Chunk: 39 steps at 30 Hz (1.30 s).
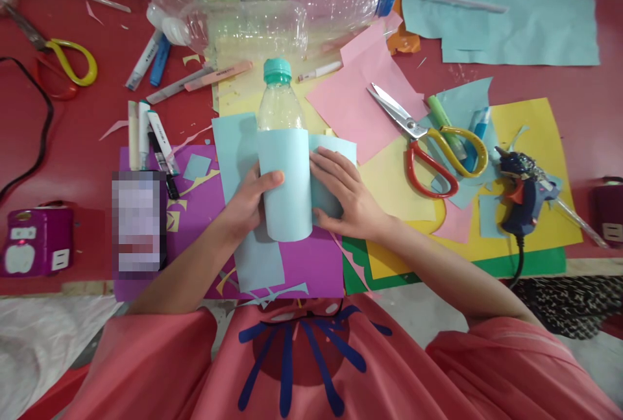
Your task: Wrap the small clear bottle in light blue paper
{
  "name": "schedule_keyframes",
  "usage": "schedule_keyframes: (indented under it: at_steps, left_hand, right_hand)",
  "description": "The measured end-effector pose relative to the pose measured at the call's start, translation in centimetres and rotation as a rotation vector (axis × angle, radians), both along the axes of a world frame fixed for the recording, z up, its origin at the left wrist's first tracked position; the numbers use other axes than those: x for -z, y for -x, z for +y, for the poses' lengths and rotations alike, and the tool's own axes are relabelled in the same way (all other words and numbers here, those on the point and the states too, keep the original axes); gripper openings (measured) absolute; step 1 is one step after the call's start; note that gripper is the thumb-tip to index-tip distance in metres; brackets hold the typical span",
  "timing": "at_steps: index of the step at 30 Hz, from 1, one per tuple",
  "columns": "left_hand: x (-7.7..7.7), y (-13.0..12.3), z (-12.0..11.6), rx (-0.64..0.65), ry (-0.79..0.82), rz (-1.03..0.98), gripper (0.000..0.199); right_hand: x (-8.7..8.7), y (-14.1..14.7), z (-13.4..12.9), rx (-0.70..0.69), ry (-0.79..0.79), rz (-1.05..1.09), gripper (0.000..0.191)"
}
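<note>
A clear plastic bottle (281,107) with a green cap stands in front of me, its lower part covered by light blue paper (286,193). My left hand (250,202) is wrapped round its left side, thumb pressed on the paper. My right hand (343,196) lies with fingers stretched out on the free end of the paper (346,149), right of the bottle. Another light blue sheet (236,137) lies beneath and to the left. The left fingers behind the bottle are hidden.
Scissors (413,128) with red and yellow handles lie right of my right hand. A glue gun (525,196) rests farther right on yellow paper (540,128). Several clear bottles (263,21) lie at the back. Markers (143,128), a blurred phone (139,222) and paper scraps are at left.
</note>
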<state>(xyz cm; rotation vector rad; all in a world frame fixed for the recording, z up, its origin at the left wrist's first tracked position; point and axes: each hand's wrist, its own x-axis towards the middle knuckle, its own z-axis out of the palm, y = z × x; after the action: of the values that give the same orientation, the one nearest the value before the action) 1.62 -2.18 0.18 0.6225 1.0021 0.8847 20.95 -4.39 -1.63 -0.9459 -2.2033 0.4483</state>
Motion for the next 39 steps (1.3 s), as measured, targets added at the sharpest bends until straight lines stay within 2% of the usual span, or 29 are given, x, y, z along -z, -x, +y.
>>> schedule_keyframes:
  at_steps: [4,8,12,14,19,26,28,31,34,36,38,39]
  left_hand:
    - [0.2,0.2,-0.2,0.04,-0.025,0.018,0.059]
    - [0.1,0.1,-0.5,0.024,-0.062,0.031,0.059]
    - [-0.1,0.0,-0.6,0.006,-0.088,0.047,0.06]
    - [-0.1,-0.1,-0.5,0.001,-0.101,0.051,0.062]
    - [-0.2,-0.1,-0.6,0.001,-0.11,0.03,0.062]
    - [-0.1,-0.1,-0.7,0.004,-0.07,0.022,0.058]
    - [-0.1,-0.1,-0.6,0.003,-0.026,0.021,0.059]
    - [-0.3,0.1,-0.3,-0.022,0.007,0.033,0.062]
    - [-0.6,0.2,-0.1,-0.04,-0.003,0.033,0.064]
    - [-0.7,0.2,-0.1,-0.037,-0.011,0.028,0.066]
    - [-0.6,0.1,-0.1,-0.035,-0.008,0.036,0.068]
    - [-0.4,0.1,-0.1,-0.039,-0.003,0.043,0.068]
  right_hand:
    - [-0.2,0.2,-0.3,0.0,0.029,0.015,0.065]
    - [-0.5,0.4,-0.5,0.017,0.088,0.017,0.067]
    - [-0.7,0.4,-0.4,0.027,0.057,0.01,0.068]
    - [-0.7,0.5,-0.4,0.041,0.026,0.005,0.064]
    - [-0.5,0.4,-0.3,0.039,-0.031,-0.022,0.039]
    - [-0.6,0.1,-0.4,0.032,0.054,-0.02,0.037]
    - [-0.7,-0.2,-0.1,0.079,0.084,0.031,0.034]
    - [-0.5,-0.6,0.7,0.256,0.185,0.264,0.037]
    - [0.0,-0.8,1.5,0.381,0.461,0.575,0.041]
    - [0.3,-0.7,1.7,0.356,0.638,0.639,0.043]
    - [0.1,-0.4,1.3,0.274,0.745,0.548,0.049]
    - [0.0,-0.2,1.0,0.228,0.751,0.466,0.053]
